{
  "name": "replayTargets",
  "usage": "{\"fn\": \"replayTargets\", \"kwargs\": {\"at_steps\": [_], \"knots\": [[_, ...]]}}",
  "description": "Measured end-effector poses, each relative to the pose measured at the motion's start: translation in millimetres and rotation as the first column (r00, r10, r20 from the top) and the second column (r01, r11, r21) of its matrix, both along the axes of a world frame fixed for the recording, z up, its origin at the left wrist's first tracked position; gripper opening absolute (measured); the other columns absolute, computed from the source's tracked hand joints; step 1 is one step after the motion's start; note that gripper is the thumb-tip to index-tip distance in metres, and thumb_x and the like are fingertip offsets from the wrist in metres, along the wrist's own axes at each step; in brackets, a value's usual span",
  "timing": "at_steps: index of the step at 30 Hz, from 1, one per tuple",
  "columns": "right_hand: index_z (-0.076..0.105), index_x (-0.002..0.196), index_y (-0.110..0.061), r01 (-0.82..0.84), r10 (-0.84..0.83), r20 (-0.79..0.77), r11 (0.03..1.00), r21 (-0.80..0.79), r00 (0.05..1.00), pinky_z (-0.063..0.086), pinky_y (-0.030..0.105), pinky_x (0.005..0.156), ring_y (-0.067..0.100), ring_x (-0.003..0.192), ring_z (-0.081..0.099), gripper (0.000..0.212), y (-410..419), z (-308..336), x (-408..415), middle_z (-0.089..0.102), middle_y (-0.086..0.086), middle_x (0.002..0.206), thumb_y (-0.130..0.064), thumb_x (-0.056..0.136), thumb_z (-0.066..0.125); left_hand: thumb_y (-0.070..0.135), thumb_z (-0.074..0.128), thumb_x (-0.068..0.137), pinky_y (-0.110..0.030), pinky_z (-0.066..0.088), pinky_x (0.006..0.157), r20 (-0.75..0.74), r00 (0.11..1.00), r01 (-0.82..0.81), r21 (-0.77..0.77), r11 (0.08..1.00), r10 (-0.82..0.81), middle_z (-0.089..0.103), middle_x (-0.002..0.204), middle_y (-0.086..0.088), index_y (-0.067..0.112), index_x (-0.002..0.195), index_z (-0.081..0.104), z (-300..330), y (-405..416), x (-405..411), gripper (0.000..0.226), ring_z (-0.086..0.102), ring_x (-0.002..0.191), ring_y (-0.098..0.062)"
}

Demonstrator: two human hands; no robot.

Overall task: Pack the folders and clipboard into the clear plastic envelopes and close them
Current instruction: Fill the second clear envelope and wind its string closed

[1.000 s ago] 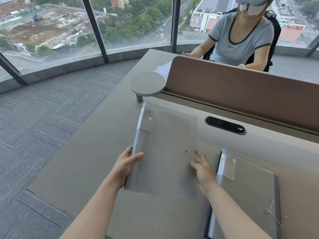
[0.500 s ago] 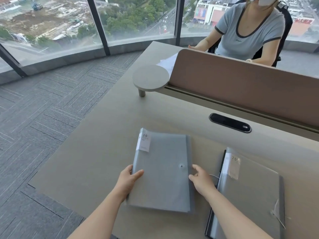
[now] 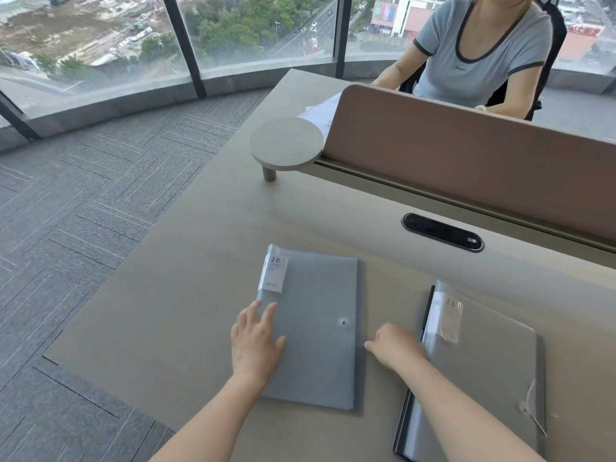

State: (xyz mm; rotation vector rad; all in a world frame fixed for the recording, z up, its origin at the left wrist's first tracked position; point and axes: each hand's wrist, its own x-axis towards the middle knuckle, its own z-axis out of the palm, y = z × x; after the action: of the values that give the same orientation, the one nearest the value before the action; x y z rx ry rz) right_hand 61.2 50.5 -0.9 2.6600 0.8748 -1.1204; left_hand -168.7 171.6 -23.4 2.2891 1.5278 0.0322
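A grey folder inside a clear plastic envelope (image 3: 313, 331) lies flat on the desk (image 3: 186, 295), near the desk's front edge and toward its left side, with its long sides running away from the person. A white label (image 3: 275, 273) printed "20" sits at its far left corner, and a small round snap button (image 3: 343, 322) shows near its right edge. The left hand (image 3: 255, 345) rests palm down on the left part of this envelope, fingers spread and flat, gripping nothing. The right hand (image 3: 396, 348) is just beside the envelope's right edge, loosely curled with the fingertips touching or almost touching that edge; it holds nothing that can be seen. To the right, near the desk's front right part, a second clear envelope (image 3: 483, 371) lies flat with a folder inside, a "20" label at its far left corner and a dark edge showing along its left side; a thin string closure (image 3: 531, 411) hangs at its right edge. The two envelopes lie apart with bare desk between them. A round side shelf (image 3: 286, 143) stands near the far left corner of the desk, touching a brown divider panel (image 3: 466, 161), and a dark oval cable port (image 3: 443, 232) sits in the desk before that panel. Another person (image 3: 480, 48) sits beyond the panel.
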Motion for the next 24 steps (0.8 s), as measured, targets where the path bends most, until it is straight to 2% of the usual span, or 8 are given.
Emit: {"fn": "replayTargets", "kwargs": {"at_steps": [2, 5, 8, 12, 16, 19, 21, 24], "knots": [[0.057, 0.079, -0.016, 0.068, -0.071, -0.085, 0.997, -0.036, 0.994, 0.044, 0.025, 0.064, 0.025, 0.071, 0.062, 0.021, 7.5, 3.6, 5.4, 0.061, 0.004, 0.079, -0.038, 0.082, 0.056, 0.035, 0.074, 0.075, -0.045, 0.030, 0.113, -0.012, 0.979, 0.202, -0.012, 0.979, -0.202, 0.038, 0.155, -0.009, 0.027, 0.141, 0.050, -0.1, -5.0, 14.6, 0.071, 0.032, 0.143, -0.034], [0.060, 0.072, -0.012, 0.335, -0.321, -0.246, 0.942, 0.016, 0.915, 0.036, 0.017, 0.047, 0.019, 0.040, 0.046, 0.013, 20.5, 11.5, 8.3, 0.059, 0.004, 0.060, -0.020, 0.077, 0.051, 0.045, 0.066, 0.083, -0.044, 0.007, 0.122, -0.087, 0.903, 0.409, -0.126, 0.904, -0.421, 0.013, 0.165, -0.001, 0.036, 0.149, 0.032, 1.5, -12.2, 37.1, 0.076, 0.008, 0.152, -0.028], [0.058, 0.067, -0.014, 0.555, -0.507, -0.394, 0.832, 0.010, 0.767, 0.032, 0.016, 0.047, 0.013, 0.035, 0.034, 0.018, 30.8, 10.4, 8.4, 0.055, 0.001, 0.057, -0.013, 0.084, 0.050, 0.049, 0.064, 0.084, -0.048, -0.001, 0.122, -0.158, 0.861, 0.455, -0.184, 0.871, -0.483, 0.004, 0.166, 0.002, 0.040, 0.149, 0.028, -2.3, -15.2, 48.7, 0.075, -0.002, 0.152, -0.027], [0.057, 0.073, -0.011, 0.620, -0.535, -0.424, 0.780, 0.084, 0.731, 0.031, 0.016, 0.047, 0.014, 0.035, 0.036, 0.018, 40.6, -0.4, 6.1, 0.058, 0.004, 0.060, -0.009, 0.088, 0.048, 0.051, 0.064, 0.083, -0.049, -0.002, 0.121, -0.156, 0.871, 0.435, -0.195, 0.879, -0.465, 0.003, 0.166, 0.004, 0.044, 0.148, 0.029, -4.2, -17.5, 52.0, 0.074, -0.003, 0.152, -0.026], [0.058, 0.068, -0.009, 0.569, -0.485, -0.354, 0.801, 0.188, 0.800, 0.039, 0.024, 0.048, 0.022, 0.043, 0.047, 0.017, 55.5, -10.2, 1.0, 0.066, 0.011, 0.066, -0.004, 0.081, 0.048, 0.052, 0.065, 0.083, -0.048, -0.002, 0.121, -0.140, 0.874, 0.436, -0.192, 0.879, -0.465, 0.003, 0.165, 0.005, 0.046, 0.148, 0.029, -5.0, -16.8, 49.6, 0.074, -0.001, 0.152, -0.024], [0.061, 0.068, -0.014, 0.437, -0.386, -0.236, 0.869, 0.231, 0.892, 0.054, 0.037, 0.064, 0.030, 0.063, 0.061, 0.016, 66.0, -23.4, -1.4, 0.075, 0.016, 0.084, -0.012, 0.076, 0.048, 0.052, 0.065, 0.083, -0.047, -0.003, 0.121, -0.126, 0.877, 0.437, -0.195, 0.878, -0.465, 0.003, 0.165, 0.006, 0.046, 0.148, 0.029, -4.8, -15.6, 48.0, 0.074, -0.001, 0.152, -0.023], [0.064, 0.069, -0.015, 0.333, -0.294, -0.183, 0.910, 0.248, 0.938, 0.056, 0.037, 0.073, 0.033, 0.077, 0.069, 0.017, 73.1, -23.5, -7.8, 0.076, 0.014, 0.088, -0.016, 0.079, 0.049, 0.052, 0.065, 0.083, -0.047, -0.003, 0.121, -0.117, 0.878, 0.437, -0.198, 0.878, -0.464, 0.003, 0.166, 0.006, 0.046, 0.147, 0.029, -5.8, -14.9, 46.8, 0.074, -0.001, 0.152, -0.022], [0.074, 0.087, -0.013, 0.115, -0.090, -0.105, 0.960, 0.256, 0.990, 0.051, 0.030, 0.078, 0.031, 0.097, 0.069, 0.023, 80.4, -16.1, -22.4, 0.076, 0.011, 0.100, -0.022, 0.088, 0.053, 0.053, 0.065, 0.081, -0.047, -0.004, 0.121, -0.108, 0.882, 0.434, -0.192, 0.880, -0.458, 0.004, 0.166, 0.006, 0.047, 0.147, 0.029, -8.3, -14.9, 45.6, 0.075, 0.000, 0.152, -0.022]]}}
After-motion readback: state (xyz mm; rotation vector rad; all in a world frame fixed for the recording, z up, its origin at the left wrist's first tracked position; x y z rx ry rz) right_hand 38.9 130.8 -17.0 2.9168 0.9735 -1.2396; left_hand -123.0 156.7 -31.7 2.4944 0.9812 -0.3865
